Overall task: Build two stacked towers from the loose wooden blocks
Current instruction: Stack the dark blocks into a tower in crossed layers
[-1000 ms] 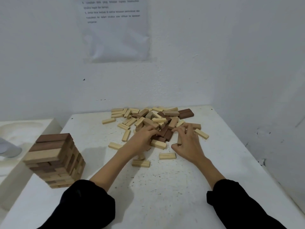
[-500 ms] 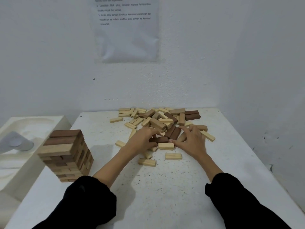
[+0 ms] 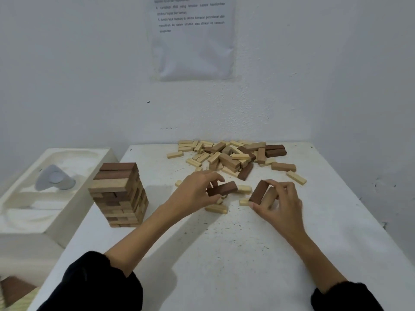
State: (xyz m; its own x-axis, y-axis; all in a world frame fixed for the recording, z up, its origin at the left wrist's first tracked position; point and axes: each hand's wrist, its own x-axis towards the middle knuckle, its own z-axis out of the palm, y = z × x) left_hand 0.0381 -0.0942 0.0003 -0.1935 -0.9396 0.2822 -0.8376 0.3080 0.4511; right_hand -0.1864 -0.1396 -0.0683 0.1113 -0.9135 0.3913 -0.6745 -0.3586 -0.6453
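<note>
One finished tower (image 3: 119, 194) of light and dark wooden blocks stands at the table's left edge. A pile of loose blocks (image 3: 231, 156) lies at the far middle of the table. My left hand (image 3: 195, 191) grips a dark brown block (image 3: 222, 189) just above the table, near the pile's front. My right hand (image 3: 280, 205) holds a dark brown block (image 3: 258, 191) and a light block (image 3: 268, 196) side by side, tilted up. A few light blocks (image 3: 216, 208) lie on the table between and under my hands.
The white table (image 3: 224, 254) sits in a corner, with walls behind and to the right. A white moulded tray (image 3: 33, 198) with a grey plastic piece (image 3: 54, 179) stands left of the table, close to the tower. A printed sheet (image 3: 193, 37) hangs on the back wall.
Both hands have drawn back from the pile toward me. Each now lifts blocks: the left a dark one, the right a dark and a light one.
</note>
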